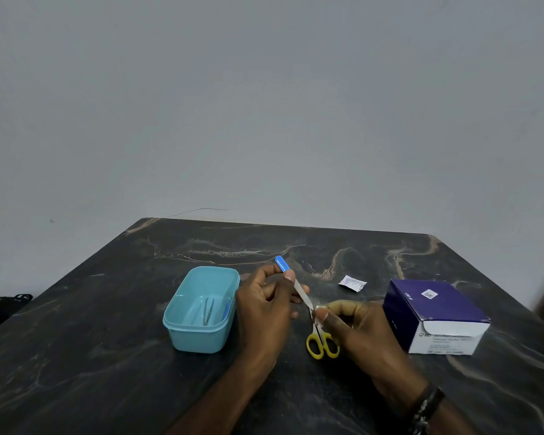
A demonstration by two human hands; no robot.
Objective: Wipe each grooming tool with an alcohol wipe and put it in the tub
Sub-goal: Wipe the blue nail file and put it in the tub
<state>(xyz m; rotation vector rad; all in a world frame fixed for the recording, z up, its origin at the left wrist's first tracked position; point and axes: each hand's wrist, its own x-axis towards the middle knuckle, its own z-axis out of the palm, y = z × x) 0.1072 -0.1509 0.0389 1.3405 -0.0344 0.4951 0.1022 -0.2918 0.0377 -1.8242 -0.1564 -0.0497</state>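
My left hand [266, 301] pinches the nail file [296, 285] near its blue handle, angled toward one o'clock, so my right hand [352, 324] can pinch the wipe [317, 310] around its tip, the tub [201, 309] waiting at nine o'clock.

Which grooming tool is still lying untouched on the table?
The yellow-handled scissors, lying on the table under the hands. The blue-handled nail file is held in both hands, and the tweezers are already in the tub.
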